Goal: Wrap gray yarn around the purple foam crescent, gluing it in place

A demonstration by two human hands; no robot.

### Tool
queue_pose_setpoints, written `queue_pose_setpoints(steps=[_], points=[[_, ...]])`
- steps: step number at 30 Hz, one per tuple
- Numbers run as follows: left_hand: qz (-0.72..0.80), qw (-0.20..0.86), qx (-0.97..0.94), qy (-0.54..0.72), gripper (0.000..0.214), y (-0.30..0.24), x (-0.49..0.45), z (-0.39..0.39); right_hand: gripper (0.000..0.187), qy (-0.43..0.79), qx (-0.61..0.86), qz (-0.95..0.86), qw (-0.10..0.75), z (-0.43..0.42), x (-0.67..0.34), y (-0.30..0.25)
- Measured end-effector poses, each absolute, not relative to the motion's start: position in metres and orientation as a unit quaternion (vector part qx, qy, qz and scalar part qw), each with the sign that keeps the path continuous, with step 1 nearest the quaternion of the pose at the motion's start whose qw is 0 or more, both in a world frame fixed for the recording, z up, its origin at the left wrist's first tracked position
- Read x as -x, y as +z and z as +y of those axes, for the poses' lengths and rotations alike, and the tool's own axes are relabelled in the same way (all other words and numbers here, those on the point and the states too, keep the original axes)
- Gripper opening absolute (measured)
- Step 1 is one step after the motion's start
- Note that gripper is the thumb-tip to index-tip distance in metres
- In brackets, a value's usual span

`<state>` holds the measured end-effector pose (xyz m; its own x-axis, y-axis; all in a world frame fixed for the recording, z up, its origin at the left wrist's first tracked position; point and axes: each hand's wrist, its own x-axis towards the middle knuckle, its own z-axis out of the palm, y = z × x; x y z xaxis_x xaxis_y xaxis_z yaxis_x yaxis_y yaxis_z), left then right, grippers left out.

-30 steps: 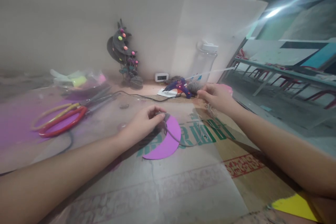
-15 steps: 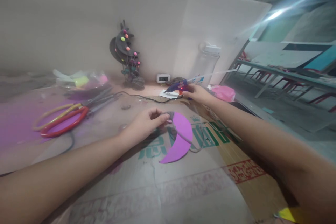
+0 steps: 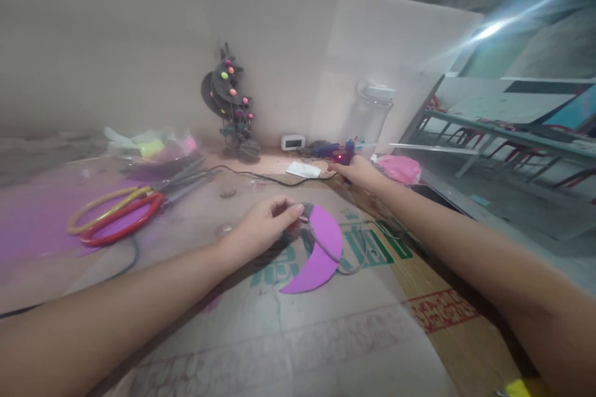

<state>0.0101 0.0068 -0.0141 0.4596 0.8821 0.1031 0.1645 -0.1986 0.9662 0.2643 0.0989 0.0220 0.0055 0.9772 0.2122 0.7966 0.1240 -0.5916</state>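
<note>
Pinched between the thumb and fingers of my left hand (image 3: 274, 217) is the upper tip of a purple crescent moon cutout (image 3: 328, 232). Grey yarn (image 3: 306, 209) wraps that tip, and a loose strand crosses the crescent and trails off to its right. Farther back, my right hand (image 3: 356, 170) is closed around a blue glue gun (image 3: 333, 150) with a small red light lit. A clear glue stick (image 3: 433, 147) sticks out of its rear to the right. The gun's nozzle points left, above the tabletop near a white paper piece (image 3: 302, 170).
Scissors (image 3: 121, 217) with red and yellow handles lie left on purple sheet material. Behind them is a plastic bag of pompoms (image 3: 151, 147). A grey moon ornament (image 3: 228, 99), small digital clock (image 3: 293, 142), clear bottle (image 3: 370, 115) and pink bag (image 3: 400, 169) stand along the back. Printed cardboard (image 3: 335, 329) covers the table.
My right hand has moved the glue gun slightly right, off the white paper, and the glue stick now lies more level. My left hand still holds the crescent in nearly the same place.
</note>
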Motion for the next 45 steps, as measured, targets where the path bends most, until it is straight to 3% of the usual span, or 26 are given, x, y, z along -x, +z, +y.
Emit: queue_pose_setpoints(steps=[8, 17, 23, 30, 45], points=[[0.402, 0.486, -0.675, 0.383, 0.025, -0.008, -0.011, 0.002, 0.028, 0.196, 0.58, -0.705, 0.359, 0.022, -0.266, 0.033], [0.431, 0.462, -0.68, 0.372, 0.025, -0.008, -0.01, 0.004, 0.029, 0.127, 0.61, -0.725, 0.293, -0.034, -0.275, 0.015], [0.44, 0.448, -0.694, 0.351, 0.028, -0.011, -0.008, 0.005, 0.025, 0.223, 0.564, -0.737, 0.298, -0.042, -0.269, 0.005], [0.453, 0.484, -0.674, 0.327, 0.028, -0.01, -0.009, 0.003, 0.033, 0.203, 0.544, -0.764, 0.282, -0.043, -0.267, -0.002], [0.442, 0.498, -0.67, 0.328, 0.031, -0.011, -0.009, 0.002, 0.021, 0.2, 0.55, -0.765, 0.27, -0.046, -0.26, 0.005]])
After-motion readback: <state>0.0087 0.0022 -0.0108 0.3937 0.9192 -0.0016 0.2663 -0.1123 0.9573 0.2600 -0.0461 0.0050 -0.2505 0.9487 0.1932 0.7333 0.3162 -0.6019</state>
